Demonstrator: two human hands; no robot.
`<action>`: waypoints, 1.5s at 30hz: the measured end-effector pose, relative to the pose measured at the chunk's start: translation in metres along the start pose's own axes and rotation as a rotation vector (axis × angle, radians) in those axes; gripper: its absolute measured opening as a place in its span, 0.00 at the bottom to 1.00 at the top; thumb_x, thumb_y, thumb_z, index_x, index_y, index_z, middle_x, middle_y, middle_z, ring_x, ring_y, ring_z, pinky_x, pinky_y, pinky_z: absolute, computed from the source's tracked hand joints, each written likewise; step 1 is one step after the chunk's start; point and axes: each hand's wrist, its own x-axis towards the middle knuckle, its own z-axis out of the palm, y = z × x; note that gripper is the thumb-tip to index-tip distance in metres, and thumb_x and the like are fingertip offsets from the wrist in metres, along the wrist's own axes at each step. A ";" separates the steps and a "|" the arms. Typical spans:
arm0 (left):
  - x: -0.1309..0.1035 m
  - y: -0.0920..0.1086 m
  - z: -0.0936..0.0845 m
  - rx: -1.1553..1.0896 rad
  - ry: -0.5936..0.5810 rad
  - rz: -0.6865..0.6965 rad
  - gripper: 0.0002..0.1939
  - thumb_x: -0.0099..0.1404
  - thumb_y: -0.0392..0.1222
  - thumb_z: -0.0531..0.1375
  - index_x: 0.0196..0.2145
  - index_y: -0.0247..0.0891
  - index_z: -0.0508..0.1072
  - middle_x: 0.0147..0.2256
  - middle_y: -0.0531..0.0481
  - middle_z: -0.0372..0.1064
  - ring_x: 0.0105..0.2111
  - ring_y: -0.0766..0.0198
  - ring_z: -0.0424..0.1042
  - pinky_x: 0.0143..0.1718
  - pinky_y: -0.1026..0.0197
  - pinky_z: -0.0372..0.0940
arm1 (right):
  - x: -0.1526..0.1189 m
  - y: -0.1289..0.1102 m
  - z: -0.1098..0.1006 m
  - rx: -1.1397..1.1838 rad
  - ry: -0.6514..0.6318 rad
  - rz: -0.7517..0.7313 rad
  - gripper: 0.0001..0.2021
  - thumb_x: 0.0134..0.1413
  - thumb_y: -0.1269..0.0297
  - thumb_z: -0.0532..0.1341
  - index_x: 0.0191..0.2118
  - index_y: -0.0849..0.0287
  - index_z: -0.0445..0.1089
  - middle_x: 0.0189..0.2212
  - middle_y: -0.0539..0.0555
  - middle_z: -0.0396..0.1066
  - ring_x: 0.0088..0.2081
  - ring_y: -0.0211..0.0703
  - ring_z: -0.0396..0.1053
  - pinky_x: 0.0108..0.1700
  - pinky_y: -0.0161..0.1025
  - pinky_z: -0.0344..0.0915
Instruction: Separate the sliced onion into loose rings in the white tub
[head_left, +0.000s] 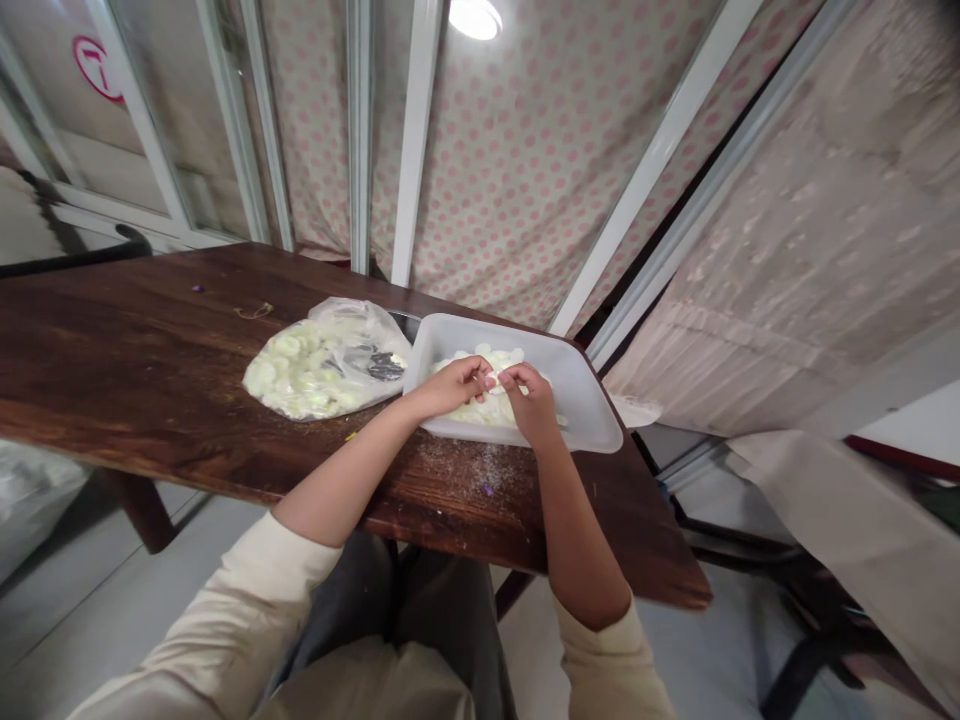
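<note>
Both hands over white tray [592,420] — left hand [454,385] and right hand [529,395] pinch one pale piece [493,382] between fingertips. Step: working piece apart; next needs steady pull. Bag [322,365] left of tray.

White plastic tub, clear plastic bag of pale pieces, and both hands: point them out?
White plastic tub [592,405]: head view, right wall.
Clear plastic bag of pale pieces [315,370]: head view, bag's middle.
Left hand [450,385]: head view, back.
Right hand [534,400]: head view, back.
</note>
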 end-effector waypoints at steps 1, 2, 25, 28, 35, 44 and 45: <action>-0.001 0.001 0.000 0.011 -0.002 -0.008 0.13 0.60 0.49 0.54 0.30 0.35 0.62 0.24 0.56 0.58 0.24 0.72 0.60 0.28 0.67 0.55 | 0.000 0.000 0.000 -0.013 0.003 -0.004 0.10 0.54 0.62 0.54 0.24 0.58 0.62 0.23 0.48 0.63 0.29 0.36 0.61 0.34 0.34 0.57; -0.001 0.003 0.000 0.020 -0.006 -0.016 0.13 0.60 0.49 0.54 0.29 0.35 0.62 0.24 0.55 0.58 0.24 0.72 0.60 0.29 0.67 0.55 | 0.000 0.001 0.000 -0.036 0.004 -0.011 0.11 0.54 0.62 0.54 0.24 0.58 0.62 0.23 0.48 0.62 0.29 0.37 0.60 0.34 0.34 0.56; 0.000 0.002 0.002 -0.040 -0.067 -0.069 0.14 0.58 0.50 0.56 0.29 0.36 0.60 0.25 0.55 0.59 0.23 0.72 0.63 0.25 0.67 0.56 | 0.000 -0.002 0.000 -0.014 0.012 0.057 0.09 0.52 0.60 0.54 0.25 0.58 0.60 0.24 0.48 0.61 0.30 0.37 0.60 0.36 0.35 0.58; -0.002 0.007 0.002 -0.009 -0.099 -0.090 0.15 0.58 0.51 0.55 0.30 0.35 0.62 0.24 0.55 0.60 0.24 0.72 0.63 0.26 0.66 0.57 | -0.001 -0.003 -0.001 -0.084 0.002 0.010 0.10 0.54 0.61 0.52 0.24 0.58 0.60 0.24 0.48 0.61 0.29 0.37 0.59 0.34 0.35 0.56; 0.000 0.001 0.002 0.007 -0.088 -0.093 0.16 0.59 0.52 0.54 0.28 0.35 0.60 0.23 0.55 0.60 0.23 0.72 0.62 0.25 0.67 0.56 | -0.002 0.001 0.000 -0.171 0.125 0.064 0.13 0.55 0.60 0.52 0.21 0.58 0.58 0.21 0.47 0.57 0.26 0.37 0.57 0.32 0.35 0.53; 0.002 -0.004 0.000 0.010 -0.030 -0.031 0.15 0.59 0.52 0.53 0.29 0.35 0.61 0.22 0.55 0.60 0.23 0.72 0.62 0.25 0.68 0.56 | -0.001 0.006 0.000 -0.092 0.128 0.047 0.12 0.56 0.58 0.50 0.32 0.58 0.65 0.31 0.52 0.66 0.36 0.40 0.62 0.41 0.40 0.58; 0.001 -0.003 0.000 0.011 -0.026 -0.032 0.15 0.59 0.52 0.54 0.29 0.35 0.62 0.23 0.55 0.60 0.23 0.72 0.62 0.25 0.68 0.56 | -0.001 0.006 0.000 -0.074 0.070 0.034 0.12 0.56 0.58 0.50 0.29 0.58 0.65 0.29 0.51 0.65 0.35 0.40 0.62 0.41 0.39 0.58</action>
